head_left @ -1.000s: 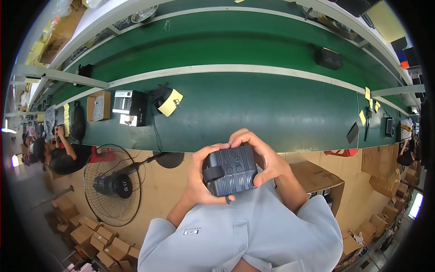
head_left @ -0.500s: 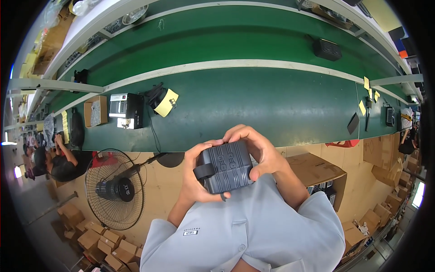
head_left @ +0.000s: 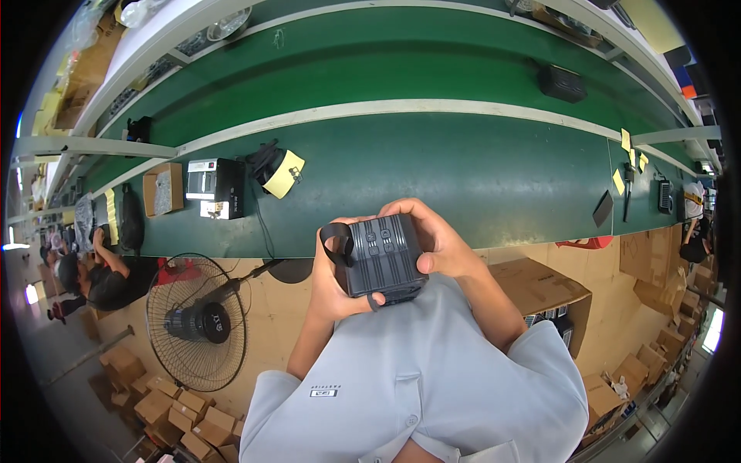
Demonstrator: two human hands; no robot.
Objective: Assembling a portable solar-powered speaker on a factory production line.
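Close in front of my chest I hold a dark, box-shaped portable speaker point(head_left: 384, 258) in both hands. Its ribbed face carries several buttons, and a black strap point(head_left: 336, 241) loops out at its left side. My left hand point(head_left: 333, 297) wraps the left and lower edge, with the thumb at the bottom corner near a small dark tab. My right hand point(head_left: 438, 239) grips the right side, its thumb on the near right edge and its fingers over the far edge. The fingertips behind the speaker are hidden.
Beyond my hands runs a green workbench point(head_left: 463, 177), with a black-and-silver device point(head_left: 218, 189), a small open carton point(head_left: 163, 190) and a yellow-tagged black item point(head_left: 279, 174). A similar dark box point(head_left: 562, 83) sits on the far green strip. A fan point(head_left: 197, 322) stands left, a carton point(head_left: 540, 297) right.
The speaker has tilted and risen slightly away from me, so its buttons sit farther up and its lower side shows. Both hands moved with it. The dark box on the far strip shifted slightly right.
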